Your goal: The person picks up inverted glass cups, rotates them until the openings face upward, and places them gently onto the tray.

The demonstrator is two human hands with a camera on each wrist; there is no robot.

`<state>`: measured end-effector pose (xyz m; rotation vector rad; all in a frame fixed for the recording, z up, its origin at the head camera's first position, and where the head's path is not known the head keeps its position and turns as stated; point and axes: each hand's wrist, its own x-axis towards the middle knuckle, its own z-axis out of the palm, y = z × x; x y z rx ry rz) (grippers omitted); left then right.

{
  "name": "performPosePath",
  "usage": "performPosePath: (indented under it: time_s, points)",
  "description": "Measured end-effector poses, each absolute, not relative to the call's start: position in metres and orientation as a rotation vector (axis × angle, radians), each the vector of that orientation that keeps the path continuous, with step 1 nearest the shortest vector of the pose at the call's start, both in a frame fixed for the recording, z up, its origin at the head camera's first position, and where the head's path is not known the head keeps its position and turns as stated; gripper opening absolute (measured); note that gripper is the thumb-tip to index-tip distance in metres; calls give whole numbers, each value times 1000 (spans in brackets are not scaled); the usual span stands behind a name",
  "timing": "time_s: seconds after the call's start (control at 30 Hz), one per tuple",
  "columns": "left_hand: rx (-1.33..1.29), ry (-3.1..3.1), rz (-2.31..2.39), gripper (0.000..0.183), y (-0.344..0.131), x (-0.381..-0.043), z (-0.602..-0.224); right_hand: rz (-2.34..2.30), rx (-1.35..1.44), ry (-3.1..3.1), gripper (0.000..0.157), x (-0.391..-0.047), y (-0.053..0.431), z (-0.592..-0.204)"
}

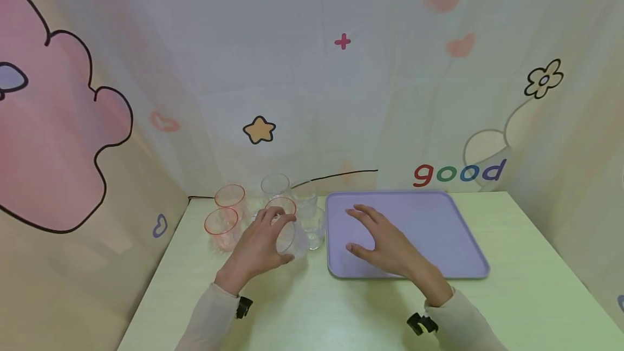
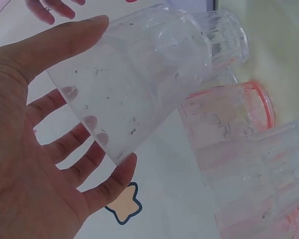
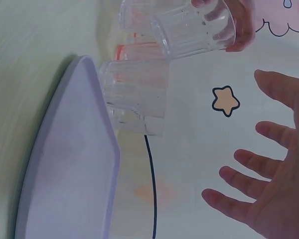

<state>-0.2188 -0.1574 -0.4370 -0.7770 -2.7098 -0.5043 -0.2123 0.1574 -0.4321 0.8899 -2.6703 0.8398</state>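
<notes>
My left hand (image 1: 260,240) grips a clear cup (image 2: 129,89) near its rim, thumb on one side and fingers on the other. In the right wrist view that cup looks raised and tilted. Behind and beside it stand several other cups: red-rimmed ones, such as the front left cup (image 1: 221,226), and clear ones, such as the cup (image 1: 313,229) beside the tray. My right hand (image 1: 387,242) hovers over the lilac tray (image 1: 429,232), fingers spread and thumb apart, holding nothing.
The tray lies flat on the pale green table (image 1: 312,313), right of the cups. A printed curtain (image 1: 312,80) hangs behind the table's back edge and along both sides. Its left side carries a large pink figure (image 1: 58,123).
</notes>
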Motion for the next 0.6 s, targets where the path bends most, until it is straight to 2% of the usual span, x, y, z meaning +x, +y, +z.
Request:
performPosePath:
  time_s: [0.6]
  points:
    - [-785, -2518, -792, 77, -151, -214, -433, 1003, 884, -2629, 72, -209, 162, -425]
